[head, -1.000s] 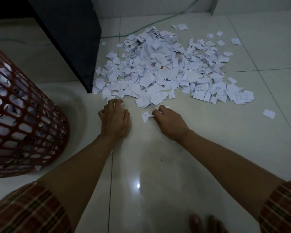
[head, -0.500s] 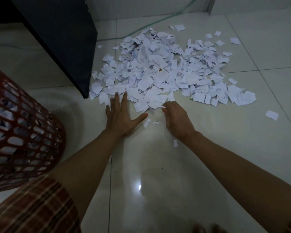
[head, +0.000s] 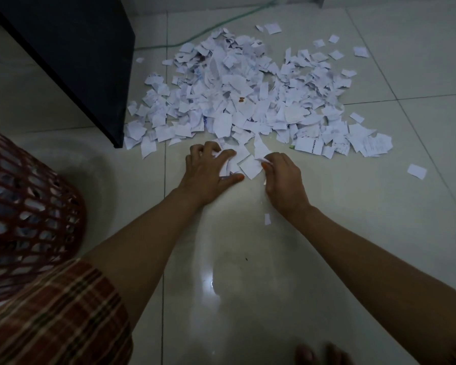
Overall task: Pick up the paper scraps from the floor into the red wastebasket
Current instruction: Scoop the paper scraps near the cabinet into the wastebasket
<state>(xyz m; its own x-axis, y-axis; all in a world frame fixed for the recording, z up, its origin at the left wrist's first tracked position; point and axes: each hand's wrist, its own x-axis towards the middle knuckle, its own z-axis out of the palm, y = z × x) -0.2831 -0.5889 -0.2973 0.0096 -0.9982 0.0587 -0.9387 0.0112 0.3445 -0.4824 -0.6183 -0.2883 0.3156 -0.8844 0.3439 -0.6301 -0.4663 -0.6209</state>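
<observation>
- Scraps at the near edge of the paper pile are being gathered by both hands, which are now set right against that edge; half a second ago they were just short of it.
- Fingers of the left hand, laid flat and spread on the tile a moment ago, are now curled over a few white pieces, with the thumb stretched out along the floor beneath them.
- A scrap is pinched at the fingertips of the right hand, whose fingers are bent and pressed together (how much paper is hidden under the palm cannot be told).
- One small scrap is left on the bare tile behind the right wrist, and another lies well apart to the right.
- The red wastebasket stands to the left, near the left sleeve, and some paper is already seen through its mesh.
- The black furniture panel borders the pile on its left side, with scraps touching its corner.
- The change is judged as a shift from reaching to grasping; a lift toward the basket seems due, though most of the pile remains on the floor.
</observation>
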